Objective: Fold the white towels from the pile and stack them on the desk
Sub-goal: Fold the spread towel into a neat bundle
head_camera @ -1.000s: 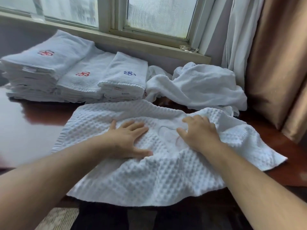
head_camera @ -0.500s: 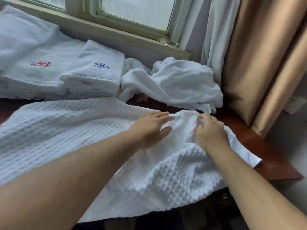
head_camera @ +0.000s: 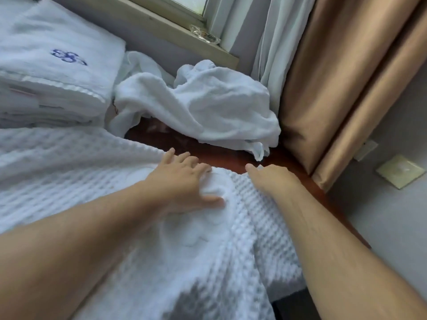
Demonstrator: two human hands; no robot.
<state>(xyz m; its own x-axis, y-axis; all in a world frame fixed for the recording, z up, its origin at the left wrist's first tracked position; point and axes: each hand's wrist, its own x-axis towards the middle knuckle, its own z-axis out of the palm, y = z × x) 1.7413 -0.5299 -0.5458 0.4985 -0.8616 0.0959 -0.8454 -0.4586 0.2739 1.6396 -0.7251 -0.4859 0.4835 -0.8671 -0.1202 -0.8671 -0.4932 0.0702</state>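
Both hands now farther right: left hand [head_camera: 184,181] flat, right hand [head_camera: 269,179] pinching waffle towel [head_camera: 69,172] edge.

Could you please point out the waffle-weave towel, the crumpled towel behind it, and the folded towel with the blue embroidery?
waffle-weave towel [head_camera: 69,176]: head view, on its flat left part.
crumpled towel [head_camera: 208,107]: head view, on its bunched middle.
folded towel with blue embroidery [head_camera: 46,75]: head view, on its top face.

You have a window sill [head_camera: 175,31] along the top, a small clear glass dish [head_camera: 204,36] resting at its right end. Right of it — a white sheer curtain [head_camera: 275,38], then a tan drape [head_camera: 335,72]. Lower right, a pale wall plate [head_camera: 401,172] on the grey wall.
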